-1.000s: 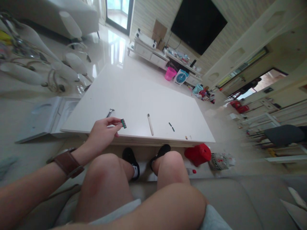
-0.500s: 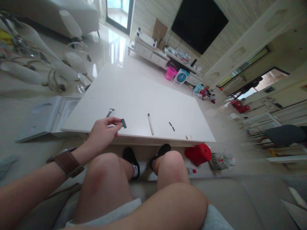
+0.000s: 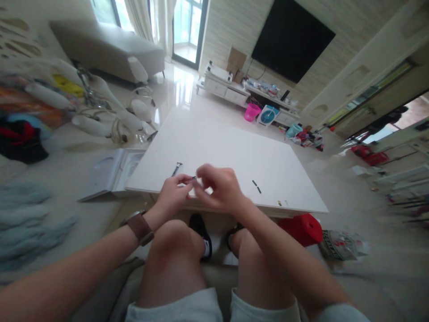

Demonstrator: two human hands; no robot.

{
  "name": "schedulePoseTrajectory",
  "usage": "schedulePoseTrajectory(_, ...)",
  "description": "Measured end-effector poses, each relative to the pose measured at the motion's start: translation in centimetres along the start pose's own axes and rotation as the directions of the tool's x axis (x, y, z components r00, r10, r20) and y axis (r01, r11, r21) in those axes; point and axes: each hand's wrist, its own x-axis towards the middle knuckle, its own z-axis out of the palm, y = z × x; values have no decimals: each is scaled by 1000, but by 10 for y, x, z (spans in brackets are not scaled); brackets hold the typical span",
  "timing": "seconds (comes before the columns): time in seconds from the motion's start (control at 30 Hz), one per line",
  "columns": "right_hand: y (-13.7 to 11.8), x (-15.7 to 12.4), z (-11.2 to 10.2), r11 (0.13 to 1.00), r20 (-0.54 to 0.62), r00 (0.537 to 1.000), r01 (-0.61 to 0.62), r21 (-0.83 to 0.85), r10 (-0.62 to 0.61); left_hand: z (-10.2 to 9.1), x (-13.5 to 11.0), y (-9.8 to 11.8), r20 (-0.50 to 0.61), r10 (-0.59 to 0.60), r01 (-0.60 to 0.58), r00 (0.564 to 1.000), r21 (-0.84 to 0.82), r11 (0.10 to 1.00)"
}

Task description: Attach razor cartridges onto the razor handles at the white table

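Observation:
My left hand [image 3: 176, 193] is closed in a pinch over the near edge of the white table. Between thumb and forefinger it grips a small green-and-black rectangular piece [image 3: 194, 178], mostly covered by fingers. My right hand [image 3: 219, 185] is blurred, its fingers curled together right beside that piece; what they hold, if anything, I cannot make out. Left of the hands a slim dark tool with a silvery forked-looking head [image 3: 177, 168] lies on the tabletop. Two short dark green strips [image 3: 256, 186] lie to the right.
The white table [image 3: 214, 141] stretches ahead of my knees. Near its right corner lies a tiny yellowish piece [image 3: 279, 203]. A red roll-like object [image 3: 304, 228] and a printed plastic bag [image 3: 342, 245] stand at the right. An open white box [image 3: 110, 172] is at the left.
My right hand has come up from my lap to the piece in my left hand. It now covers the pale stick on the table. The view has shifted left.

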Motion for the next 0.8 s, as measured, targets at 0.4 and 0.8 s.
schedulePoseTrajectory(0.4, 215, -85, 64, 501, 235, 443, -774, -387, 865, 2, -5, 3, 0, -60, 59, 998, 41, 997)
schedulePoseTrajectory(0.8, 242, -76, 81, 528, 302, 439, -768, -363, 846, 1, -3, -1, -13, -152, 151, 988, -24, 988)
